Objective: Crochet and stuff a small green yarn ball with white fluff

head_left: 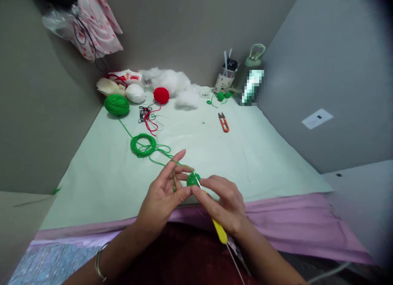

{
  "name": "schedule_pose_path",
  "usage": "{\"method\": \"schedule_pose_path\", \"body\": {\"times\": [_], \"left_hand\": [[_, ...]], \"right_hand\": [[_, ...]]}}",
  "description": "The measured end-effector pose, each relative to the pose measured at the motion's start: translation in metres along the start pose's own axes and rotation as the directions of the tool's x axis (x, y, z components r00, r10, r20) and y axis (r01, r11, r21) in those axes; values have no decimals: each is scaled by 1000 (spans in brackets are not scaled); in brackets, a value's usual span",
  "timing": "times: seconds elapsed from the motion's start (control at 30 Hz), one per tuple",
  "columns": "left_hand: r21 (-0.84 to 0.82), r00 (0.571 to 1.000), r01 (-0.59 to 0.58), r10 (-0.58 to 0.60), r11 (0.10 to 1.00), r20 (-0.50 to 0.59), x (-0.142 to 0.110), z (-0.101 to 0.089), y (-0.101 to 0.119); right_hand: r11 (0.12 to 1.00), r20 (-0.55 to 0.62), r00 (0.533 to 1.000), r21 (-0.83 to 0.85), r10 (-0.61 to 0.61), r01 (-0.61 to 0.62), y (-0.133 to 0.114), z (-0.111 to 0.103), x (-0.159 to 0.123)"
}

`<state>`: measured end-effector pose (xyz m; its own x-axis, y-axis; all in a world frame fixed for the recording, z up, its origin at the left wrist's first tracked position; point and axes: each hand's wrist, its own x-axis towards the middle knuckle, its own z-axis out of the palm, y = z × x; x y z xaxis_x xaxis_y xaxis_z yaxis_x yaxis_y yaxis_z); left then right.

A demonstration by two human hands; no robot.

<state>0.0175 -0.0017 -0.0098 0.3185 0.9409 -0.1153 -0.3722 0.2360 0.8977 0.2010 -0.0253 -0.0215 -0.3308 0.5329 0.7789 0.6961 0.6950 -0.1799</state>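
Note:
Near the table's front edge, my left hand (167, 191) pinches a small round green crochet piece (192, 179) between thumb and fingers. Green yarn runs over its raised index finger. My right hand (222, 197) grips a crochet hook with a yellow handle (220, 232); its metal shaft meets the green piece. From my left hand the yarn leads back to a loose green coil (143, 145) on the table, and on to a green yarn ball (117, 104) at the back left.
Orange thread snips (224, 123) lie right of centre. Behind are a red yarn ball (161, 95), white stuffing (172, 82), small green crocheted pieces (220, 96), a pen cup (225, 79) and a bottle (253, 80). Grey partitions (196, 31) enclose the table.

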Motion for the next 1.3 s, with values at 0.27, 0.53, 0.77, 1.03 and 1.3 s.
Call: {"method": "schedule_pose_path", "body": {"times": [0.27,0.53,0.77,1.03,1.3], "left_hand": [[58,998,63,-64,996,12,-1,-1,1],[-211,964,261,-243,942,109,-1,5,-1],[-41,989,99,-103,994,-110,0,5,-2],[-343,941,335,-292,878,170,-2,10,-2],[-21,999,49,-49,999,-16,2,7,-1]], "right_hand": [[972,-76,987,198,142,-125,-5,3,7],[998,-130,991,59,38,-31,-5,13,-11],[974,-36,987,170,157,-149,-6,9,4],[969,-155,974,209,164,-130,-8,10,-4],[913,-98,959,345,267,-219,-7,8,6]]}}
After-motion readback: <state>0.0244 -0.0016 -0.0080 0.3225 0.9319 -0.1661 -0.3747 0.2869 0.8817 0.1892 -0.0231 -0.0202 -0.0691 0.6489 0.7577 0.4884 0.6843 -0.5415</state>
